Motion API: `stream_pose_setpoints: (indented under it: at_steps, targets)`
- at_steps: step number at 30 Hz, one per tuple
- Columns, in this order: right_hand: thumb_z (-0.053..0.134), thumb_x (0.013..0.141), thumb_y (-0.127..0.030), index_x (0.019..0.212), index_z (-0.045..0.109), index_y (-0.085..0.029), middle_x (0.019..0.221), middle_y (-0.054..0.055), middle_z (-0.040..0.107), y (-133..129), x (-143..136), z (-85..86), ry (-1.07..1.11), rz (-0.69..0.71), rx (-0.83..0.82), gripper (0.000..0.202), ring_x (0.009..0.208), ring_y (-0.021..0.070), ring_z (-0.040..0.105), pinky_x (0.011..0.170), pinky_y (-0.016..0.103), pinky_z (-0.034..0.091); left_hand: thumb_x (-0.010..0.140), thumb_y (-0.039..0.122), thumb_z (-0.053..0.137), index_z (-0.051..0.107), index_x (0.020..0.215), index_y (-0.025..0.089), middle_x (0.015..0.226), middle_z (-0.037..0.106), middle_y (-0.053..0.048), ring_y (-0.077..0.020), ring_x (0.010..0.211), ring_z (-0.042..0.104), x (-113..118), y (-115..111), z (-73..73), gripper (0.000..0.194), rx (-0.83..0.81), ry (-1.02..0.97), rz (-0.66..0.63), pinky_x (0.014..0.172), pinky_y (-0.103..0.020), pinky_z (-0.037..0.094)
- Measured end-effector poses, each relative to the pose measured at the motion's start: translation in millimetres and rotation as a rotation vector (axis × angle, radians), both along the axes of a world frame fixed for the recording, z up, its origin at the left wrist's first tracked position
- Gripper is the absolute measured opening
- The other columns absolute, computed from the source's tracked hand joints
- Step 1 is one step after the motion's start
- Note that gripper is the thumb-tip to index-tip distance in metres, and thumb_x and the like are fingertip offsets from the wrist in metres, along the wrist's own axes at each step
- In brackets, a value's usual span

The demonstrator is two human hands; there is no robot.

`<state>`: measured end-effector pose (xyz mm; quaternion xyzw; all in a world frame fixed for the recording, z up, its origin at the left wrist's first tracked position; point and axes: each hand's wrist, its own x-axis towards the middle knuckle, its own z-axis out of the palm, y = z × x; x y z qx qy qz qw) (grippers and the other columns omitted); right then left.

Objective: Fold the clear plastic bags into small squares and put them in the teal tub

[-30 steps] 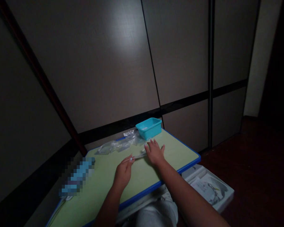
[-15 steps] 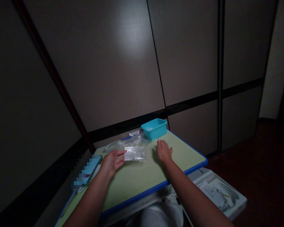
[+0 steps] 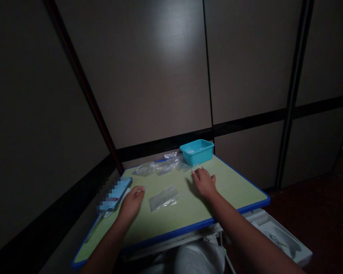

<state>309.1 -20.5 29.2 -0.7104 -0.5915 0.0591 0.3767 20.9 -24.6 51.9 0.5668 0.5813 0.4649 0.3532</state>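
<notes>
A small clear plastic bag (image 3: 164,198) lies flat on the yellow-green tabletop (image 3: 185,209) between my two hands. Left of the bag, apart from it, my left hand (image 3: 132,201) is loosely curled with no object visible in it. My right hand (image 3: 205,183) hovers over the table in front of the turquoise basket (image 3: 197,154), its fingers bent and partly spread; nothing shows in it. More crumpled clear plastic bags (image 3: 160,166) lie along the back edge, beside the basket.
On the left edge rests a phone-like blue device (image 3: 118,194), partly pixelated, with a cable by it. Dark panelled cabinet doors (image 3: 160,95) stand behind the table. Below its right side, an open white drawer or box (image 3: 286,236) holds loose items.
My left hand has let go of the small plastic bag and drawn back left; the bag now lies tilted on the table. My right hand stays near the basket. The view has shifted.
</notes>
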Motion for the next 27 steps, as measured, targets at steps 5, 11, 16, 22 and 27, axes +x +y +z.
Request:
stream_pose_setpoints:
  at_steps: [5, 11, 16, 22, 27]
  targets:
    - [0.038, 0.086, -0.046, 0.127, 0.041, -0.021, 0.144, 0.013, 0.027, -2, -11, 12.1, -0.122, 0.357, 0.0, 0.049, 0.129, 0.0257, 0.027, 0.101, 0.056, 0.014, 0.082, 0.032, 0.045, 0.053, 0.073, 0.02, 0.065, 0.052, 0.002, -0.0153, 0.064, 0.049, 13, 6, 3.6, 0.017, 0.31, 0.594, -0.317, 0.058, -0.024, 0.036]
    - [0.034, 0.086, -0.053, 0.141, 0.016, -0.026, 0.147, 0.008, 0.017, 13, -31, 36.8, -0.453, 0.973, -0.131, 0.065, 0.134, 0.0228, 0.017, 0.106, 0.052, -0.002, 0.083, 0.028, 0.041, 0.046, 0.068, 0.02, 0.07, 0.051, 0.0, -0.0154, 0.067, 0.047, 30, 42, 4.9, 0.019, 0.439, 1.006, -0.54, 0.061, -0.025, 0.033]
    - [0.032, 0.088, -0.051, 0.142, 0.014, -0.026, 0.145, 0.008, 0.02, 28, -33, 35.0, -0.527, 1.104, -0.146, 0.062, 0.133, 0.0208, 0.019, 0.107, 0.05, -0.005, 0.087, 0.028, 0.036, 0.043, 0.069, 0.02, 0.067, 0.051, 0.001, -0.0135, 0.06, 0.045, 30, 61, -6.2, 0.021, 0.445, 0.983, -0.561, 0.056, -0.025, 0.03]
    - [0.032, 0.09, -0.047, 0.14, 0.02, -0.027, 0.145, 0.008, 0.021, 31, -24, 24.0, -0.511, 1.092, -0.21, 0.055, 0.134, 0.0207, 0.017, 0.107, 0.051, -0.001, 0.09, 0.033, 0.032, 0.042, 0.071, 0.02, 0.066, 0.051, 0.002, -0.012, 0.057, 0.043, 15, 60, -6.6, 0.025, 0.304, 0.891, -0.608, 0.052, -0.024, 0.026]
    - [0.035, 0.089, -0.048, 0.141, 0.016, -0.029, 0.146, 0.007, 0.017, 35, -19, 19.3, -0.524, 1.089, -0.243, 0.058, 0.135, 0.0219, 0.013, 0.107, 0.052, -0.001, 0.087, 0.028, 0.039, 0.047, 0.074, 0.019, 0.066, 0.049, 0.002, -0.0117, 0.058, 0.041, 16, 55, -5.2, 0.018, 0.286, 0.938, -0.707, 0.053, -0.024, 0.026]
